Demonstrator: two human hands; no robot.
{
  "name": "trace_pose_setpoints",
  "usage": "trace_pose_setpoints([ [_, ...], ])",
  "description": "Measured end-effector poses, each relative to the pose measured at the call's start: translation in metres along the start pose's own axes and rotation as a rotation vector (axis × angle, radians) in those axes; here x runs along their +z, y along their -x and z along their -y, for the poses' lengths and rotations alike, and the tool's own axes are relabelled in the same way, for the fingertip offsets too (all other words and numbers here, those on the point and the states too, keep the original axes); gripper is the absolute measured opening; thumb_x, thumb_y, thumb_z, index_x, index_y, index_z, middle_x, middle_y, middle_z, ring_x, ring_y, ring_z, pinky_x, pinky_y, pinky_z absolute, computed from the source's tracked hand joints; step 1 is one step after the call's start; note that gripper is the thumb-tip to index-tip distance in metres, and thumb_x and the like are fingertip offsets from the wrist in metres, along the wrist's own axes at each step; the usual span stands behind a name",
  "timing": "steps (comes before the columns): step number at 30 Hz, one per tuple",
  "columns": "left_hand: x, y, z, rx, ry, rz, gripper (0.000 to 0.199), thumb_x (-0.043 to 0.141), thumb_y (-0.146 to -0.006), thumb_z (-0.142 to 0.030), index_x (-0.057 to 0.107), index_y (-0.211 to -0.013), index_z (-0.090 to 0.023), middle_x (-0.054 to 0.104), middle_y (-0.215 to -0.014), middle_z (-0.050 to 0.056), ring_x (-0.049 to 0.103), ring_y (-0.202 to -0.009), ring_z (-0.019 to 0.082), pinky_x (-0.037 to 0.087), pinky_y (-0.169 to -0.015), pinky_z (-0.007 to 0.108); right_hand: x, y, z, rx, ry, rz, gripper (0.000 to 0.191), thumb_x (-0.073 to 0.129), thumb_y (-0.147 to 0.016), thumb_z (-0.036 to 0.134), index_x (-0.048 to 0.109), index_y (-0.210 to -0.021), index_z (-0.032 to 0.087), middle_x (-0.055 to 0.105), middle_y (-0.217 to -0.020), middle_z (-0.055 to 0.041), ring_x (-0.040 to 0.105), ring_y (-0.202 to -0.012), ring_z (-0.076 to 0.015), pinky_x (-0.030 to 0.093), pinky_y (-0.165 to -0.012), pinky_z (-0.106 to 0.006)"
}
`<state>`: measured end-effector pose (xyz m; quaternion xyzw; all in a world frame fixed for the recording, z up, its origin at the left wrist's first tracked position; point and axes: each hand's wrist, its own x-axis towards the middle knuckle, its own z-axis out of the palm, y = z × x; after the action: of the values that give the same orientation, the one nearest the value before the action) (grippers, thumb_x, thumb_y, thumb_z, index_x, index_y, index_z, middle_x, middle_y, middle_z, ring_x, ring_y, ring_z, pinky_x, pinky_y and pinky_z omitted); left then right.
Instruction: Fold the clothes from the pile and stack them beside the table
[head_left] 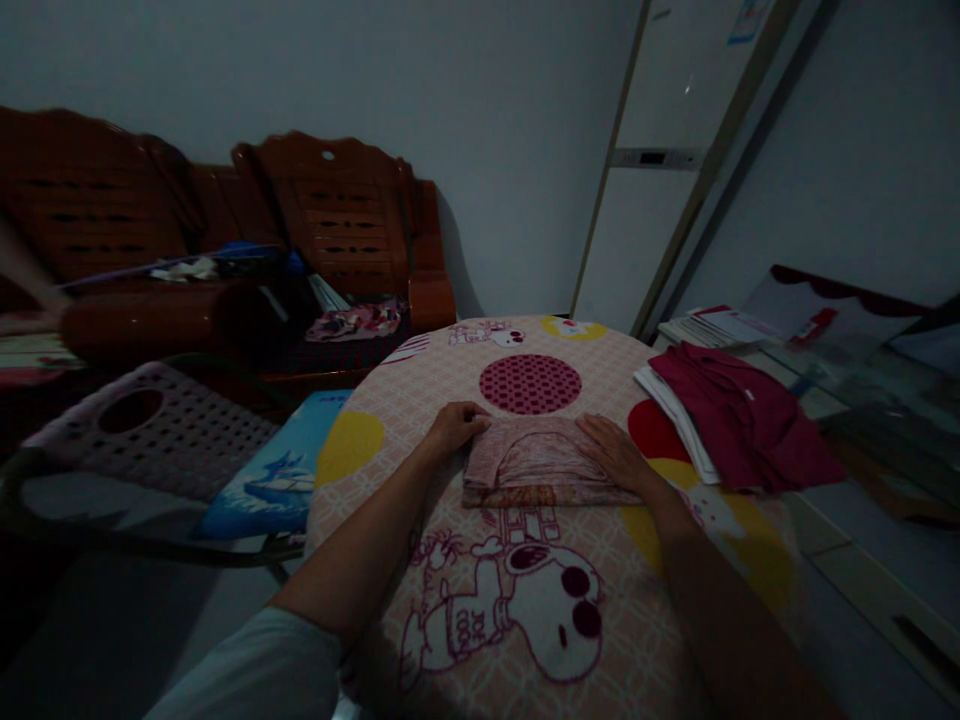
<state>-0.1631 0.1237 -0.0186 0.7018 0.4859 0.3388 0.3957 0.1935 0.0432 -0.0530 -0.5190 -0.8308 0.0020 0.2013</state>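
Observation:
A pinkish, heathered folded shirt [547, 455] lies on the round table's patterned cloth [480, 580], its curved neckline facing up. A strip of patterned brownish fabric shows under its near edge. At the shirt's far left corner, my left hand [452, 428] has its fingertips closed on the fabric. My right hand [616, 452] lies flat on the shirt's right side, fingers stretched out. To the right, a dark red folded garment [750, 415] rests over a white one [679, 420], overlapping the table's edge.
A glass-topped cabinet with papers [720, 325] adjoins the right side. On the left stand a woven chair [165, 430] and a blue cushion [274, 470]. Wooden seats [330, 210] with clothes line the wall; part of another person's arm [30, 275] shows far left.

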Motion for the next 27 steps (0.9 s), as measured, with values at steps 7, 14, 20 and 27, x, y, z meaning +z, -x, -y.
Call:
trace_pose_setpoints([
  [7, 0.0, -0.002, 0.002, 0.01, 0.019, 0.009, 0.037, 0.071, -0.06, -0.037, 0.075, -0.088, -0.013, 0.074, -0.083, 0.008, 0.065, -0.076, 0.022, 0.049, -0.067, 0.031, -0.001, 0.0, 0.001, 0.012, -0.027, -0.002, 0.056, 0.031, -0.1, 0.051, 0.046, -0.146, 0.023, 0.046, -0.15, -0.01, 0.036, -0.142, -0.0277, 0.031, -0.116, -0.053],
  [14, -0.002, 0.001, -0.006, 0.037, -0.084, -0.024, 0.035, 0.064, -0.068, -0.044, 0.075, -0.083, -0.014, 0.072, -0.076, 0.005, 0.063, -0.075, 0.02, 0.046, -0.063, 0.027, -0.004, -0.001, 0.004, 0.019, -0.039, 0.013, 0.058, 0.03, -0.1, 0.051, 0.047, -0.144, 0.019, 0.046, -0.149, -0.0115, 0.035, -0.142, -0.0274, 0.03, -0.117, -0.052],
  [20, -0.002, 0.003, -0.015, 0.057, -0.194, -0.063, 0.041, 0.051, -0.08, -0.049, 0.072, -0.072, -0.014, 0.066, -0.067, 0.003, 0.058, -0.068, 0.018, 0.041, -0.061, 0.027, -0.003, 0.0, 0.002, 0.003, -0.022, -0.004, 0.054, 0.031, -0.1, 0.049, 0.044, -0.147, 0.025, 0.047, -0.149, -0.0085, 0.037, -0.142, -0.0266, 0.031, -0.116, -0.053],
  [27, -0.001, 0.002, -0.013, 0.014, -0.086, -0.096, 0.051, 0.042, -0.086, -0.052, 0.075, -0.082, -0.013, 0.073, -0.083, 0.01, 0.064, -0.081, 0.023, 0.045, -0.072, 0.031, -0.004, -0.001, 0.003, -0.005, -0.013, 0.004, 0.054, 0.032, -0.1, 0.048, 0.043, -0.147, 0.024, 0.047, -0.149, -0.0088, 0.037, -0.142, -0.0272, 0.032, -0.116, -0.053],
])
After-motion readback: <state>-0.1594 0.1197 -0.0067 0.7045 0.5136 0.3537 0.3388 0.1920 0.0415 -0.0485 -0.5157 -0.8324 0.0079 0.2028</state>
